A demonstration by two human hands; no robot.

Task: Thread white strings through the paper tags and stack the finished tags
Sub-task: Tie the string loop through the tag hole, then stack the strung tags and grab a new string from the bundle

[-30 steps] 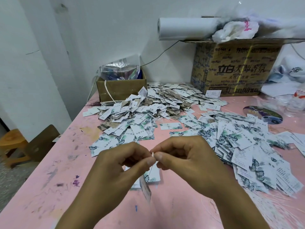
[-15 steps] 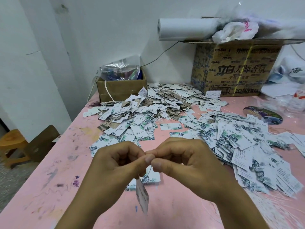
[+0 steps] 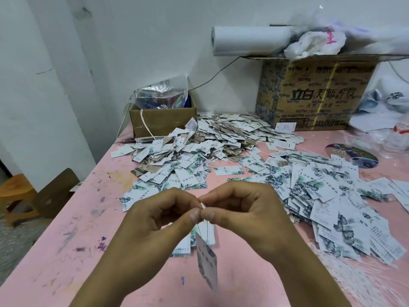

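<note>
The left hand [image 3: 158, 222] and right hand [image 3: 249, 214] meet fingertip to fingertip, each pinching the white string [image 3: 202, 205]. A paper tag [image 3: 207, 265] (blurred) hangs from it just below the thumbs, above the pink table [image 3: 66, 251].

Small box [image 3: 162, 120] at the worktop's [image 3: 66, 251] far left corner. Large carton [image 3: 314, 96] on far edge, right of it, paper roll [image 3: 247, 41] on top. Loose tags [image 3: 221, 147] heaped from box across middle to right edge. Loose strings [image 3: 376, 282] at near right corner. Small tag stack [image 3: 205, 238] near centre front, under both hands. Stool [image 3: 15, 196] on floor, left of worktop.
</note>
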